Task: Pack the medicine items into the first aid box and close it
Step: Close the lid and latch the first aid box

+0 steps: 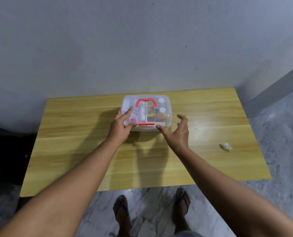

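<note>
- The yellow wood-grain desk (pixel 74 151) stands against a grey wall, with a marbled floor below its near edge.
- The clear first aid box (pixel 166 102) sits on the desk toward the wall side, near the middle of the desk's width; its see-through lid is down over the base.
- A red handle (pixel 146 100) lies flat on top of the box, and a red latch (pixel 146 124) runs along the box's near edge.
- Through the lid: two bottles with white caps (pixel 162 110) stand in the box's right end, the nearer one holding something amber; a yellow printed item (pixel 151 112) lies just right of the box's centre; a white roll (pixel 141 112) lies left of it; a small pinkish item shows in the near left corner, too blurred to name.
- The left hand (pixel 121 127) rests on the box's left end, fingers spread flat over the lid, thumb against the near edge beside the latch; its grip is loose, not closed around anything.
- The right hand (pixel 178 132) is at the box's near right corner, grip wide open and empty, one fingertip touching the box's front edge.
- A small crumpled clear wrapper (pixel 225 146) lies on the desk well to the right of the box.
</note>
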